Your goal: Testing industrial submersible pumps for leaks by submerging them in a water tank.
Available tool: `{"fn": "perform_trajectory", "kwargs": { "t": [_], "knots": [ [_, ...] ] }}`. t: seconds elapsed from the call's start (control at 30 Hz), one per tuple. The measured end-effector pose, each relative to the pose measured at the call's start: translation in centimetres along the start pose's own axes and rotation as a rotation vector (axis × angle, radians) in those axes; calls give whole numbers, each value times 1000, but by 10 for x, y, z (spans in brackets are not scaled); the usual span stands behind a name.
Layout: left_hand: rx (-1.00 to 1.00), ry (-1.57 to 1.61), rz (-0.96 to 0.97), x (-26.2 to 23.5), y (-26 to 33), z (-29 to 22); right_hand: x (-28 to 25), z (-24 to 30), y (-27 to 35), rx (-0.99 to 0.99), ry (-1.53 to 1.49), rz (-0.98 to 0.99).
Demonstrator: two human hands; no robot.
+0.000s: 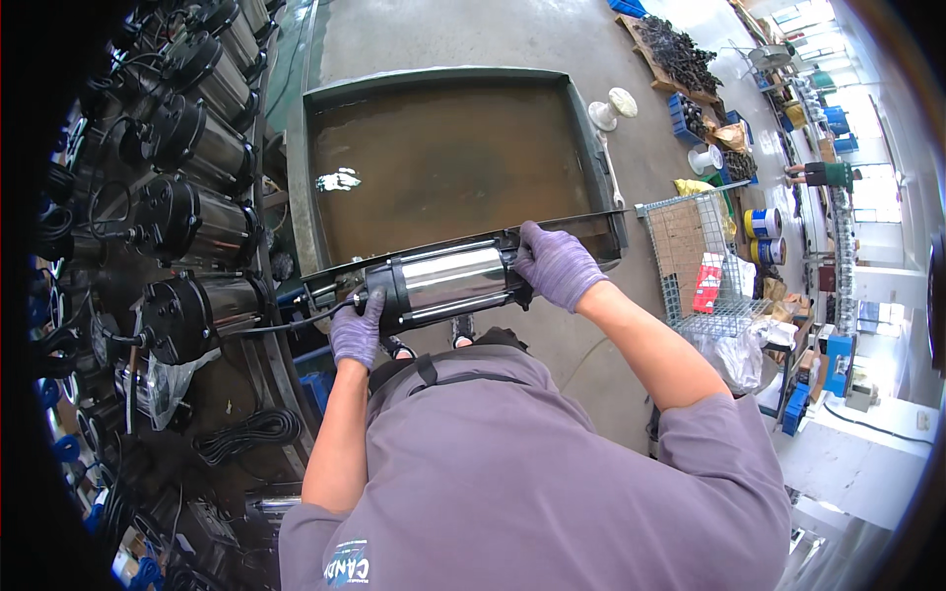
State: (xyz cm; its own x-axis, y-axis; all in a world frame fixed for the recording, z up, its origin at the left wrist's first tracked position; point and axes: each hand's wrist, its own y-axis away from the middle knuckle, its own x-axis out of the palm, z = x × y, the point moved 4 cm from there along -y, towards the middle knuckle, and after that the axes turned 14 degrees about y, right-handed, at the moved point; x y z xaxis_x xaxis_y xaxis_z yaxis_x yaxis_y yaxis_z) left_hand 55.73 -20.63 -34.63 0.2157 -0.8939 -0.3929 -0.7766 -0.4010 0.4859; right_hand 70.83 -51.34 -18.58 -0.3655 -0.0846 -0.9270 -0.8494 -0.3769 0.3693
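Note:
A submersible pump [455, 276], with a shiny steel barrel and black end caps, lies level along the near rim of a metal tank [299, 187] of murky brown water. My left hand [357, 333], in a purple knit glove, is closed around the pump's left end, by the cable outlet. The gloved right hand [560, 266] grips its opposite end, fingers curled over the black cap. From the left end a black cable [286, 326] runs off toward the pumps beside me. The undersides of both grips are hidden.
Several similar pumps [202, 222] stand in rows on the left, with a coiled black cable [246, 436] nearby. A wrench [611, 169] lies along the tank's right rim, near a white spool [613, 108]. A wire cart [690, 256] with cardboard stands to the right.

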Motion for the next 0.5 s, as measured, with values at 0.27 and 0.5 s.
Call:
{"fn": "perform_trajectory", "kwargs": {
  "t": [0.27,0.5],
  "knots": [
    [16,57,-28,1,-3,4,9,-49,13,-64,-419,43],
    [-3,154,-36,2,5,-12,101,-247,17,444,-459,192]
  ]
}}
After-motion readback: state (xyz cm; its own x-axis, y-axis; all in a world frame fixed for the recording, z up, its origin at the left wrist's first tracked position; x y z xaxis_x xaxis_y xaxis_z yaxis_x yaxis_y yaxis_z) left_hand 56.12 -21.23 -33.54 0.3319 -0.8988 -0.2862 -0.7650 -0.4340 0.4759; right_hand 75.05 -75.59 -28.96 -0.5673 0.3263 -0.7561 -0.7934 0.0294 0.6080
